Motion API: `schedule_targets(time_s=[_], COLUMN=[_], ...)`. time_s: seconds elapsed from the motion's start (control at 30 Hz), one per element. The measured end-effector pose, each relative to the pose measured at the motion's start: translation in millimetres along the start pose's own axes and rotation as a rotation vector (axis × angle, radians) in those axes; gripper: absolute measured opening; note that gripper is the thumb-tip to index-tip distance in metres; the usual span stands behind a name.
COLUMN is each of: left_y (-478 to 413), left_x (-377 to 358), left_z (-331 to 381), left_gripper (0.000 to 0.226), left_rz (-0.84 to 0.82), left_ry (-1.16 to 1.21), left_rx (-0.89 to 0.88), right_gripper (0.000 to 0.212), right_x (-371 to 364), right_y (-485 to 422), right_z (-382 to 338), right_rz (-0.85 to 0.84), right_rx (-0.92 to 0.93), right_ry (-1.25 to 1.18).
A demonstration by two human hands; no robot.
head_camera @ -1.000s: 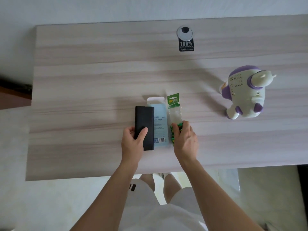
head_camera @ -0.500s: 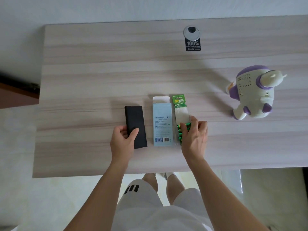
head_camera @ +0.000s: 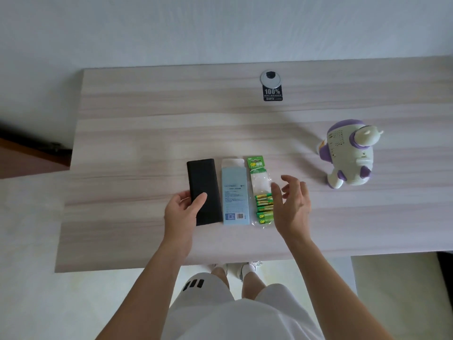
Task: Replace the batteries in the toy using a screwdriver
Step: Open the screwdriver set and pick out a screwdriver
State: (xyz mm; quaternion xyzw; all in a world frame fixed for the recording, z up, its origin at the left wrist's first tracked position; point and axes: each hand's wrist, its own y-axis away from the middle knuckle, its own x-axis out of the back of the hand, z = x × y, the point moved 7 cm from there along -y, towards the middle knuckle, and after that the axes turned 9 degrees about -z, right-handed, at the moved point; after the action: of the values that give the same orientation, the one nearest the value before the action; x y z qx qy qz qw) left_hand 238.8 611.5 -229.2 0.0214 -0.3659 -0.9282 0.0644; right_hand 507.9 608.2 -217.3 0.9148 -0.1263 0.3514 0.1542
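desk (head_camera: 147,123) pale woodgrain (toy (head_camera: 350,153) at right), white wall (head_camera: 171,28) behind

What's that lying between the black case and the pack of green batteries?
A light-blue cardboard box lying flat, seen in the head view.

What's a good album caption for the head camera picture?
Left hand holds black case, right hand open beside battery pack, toy nearby.

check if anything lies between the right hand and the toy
Nothing visible does. The right hand hovers open by the battery pack, and only bare table lies between it and the toy. The left hand holds the black case, off to the left.
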Motion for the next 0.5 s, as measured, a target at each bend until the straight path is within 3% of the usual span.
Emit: schedule_targets(time_s=[0.13,0.23,0.5], left_y=[31.2,58.1,96.7], left_x=[-33.4,-61.8,-97.5], left_z=[31.1,55.7,93.8], left_gripper=[0.028,0.023,0.022], left_rz=[-0.121,-0.213,-0.292], left_ry=[0.056,0.081,0.014], left_rx=[-0.038,-0.085,-0.127], right_gripper=[0.018,0.030,0.037], right_x=[22.7,29.9,71.1], right_y=[5.8,16.3,21.3], right_z=[-58.9,-92.2,-115.6], right_rz=[-0.157,-0.291,-0.307], right_rx=[0.047,-0.011,-0.036], right_ry=[-0.135,-0.330,-0.476])
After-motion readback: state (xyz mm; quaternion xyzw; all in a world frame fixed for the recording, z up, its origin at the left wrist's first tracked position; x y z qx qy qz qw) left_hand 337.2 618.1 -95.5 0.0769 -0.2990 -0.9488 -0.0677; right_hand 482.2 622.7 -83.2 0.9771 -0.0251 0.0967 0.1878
